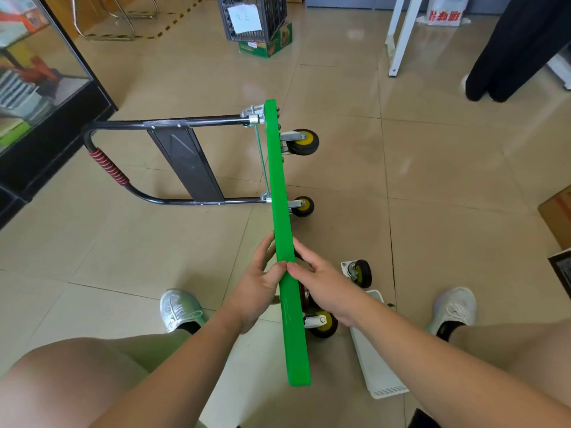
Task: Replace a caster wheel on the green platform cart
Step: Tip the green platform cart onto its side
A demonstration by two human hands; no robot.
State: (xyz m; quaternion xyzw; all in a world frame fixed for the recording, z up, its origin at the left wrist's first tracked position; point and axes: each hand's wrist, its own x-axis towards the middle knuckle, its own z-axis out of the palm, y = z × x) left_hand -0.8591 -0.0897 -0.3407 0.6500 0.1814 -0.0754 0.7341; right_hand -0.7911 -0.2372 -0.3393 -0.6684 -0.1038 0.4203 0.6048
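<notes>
I'm watching the black handle lying on the floor. Far back, a dark crate is showing a paper sheet on its front. The green platform cart is standing on edge. My left hand and right hand are each pinching its top edge in their grip. A loose caster wheel is sitting just beyond a white tray.

A grey crate with a paper note sits on a green box at upper centre. A glass cabinet lines the left edge, a cardboard box the right.
</notes>
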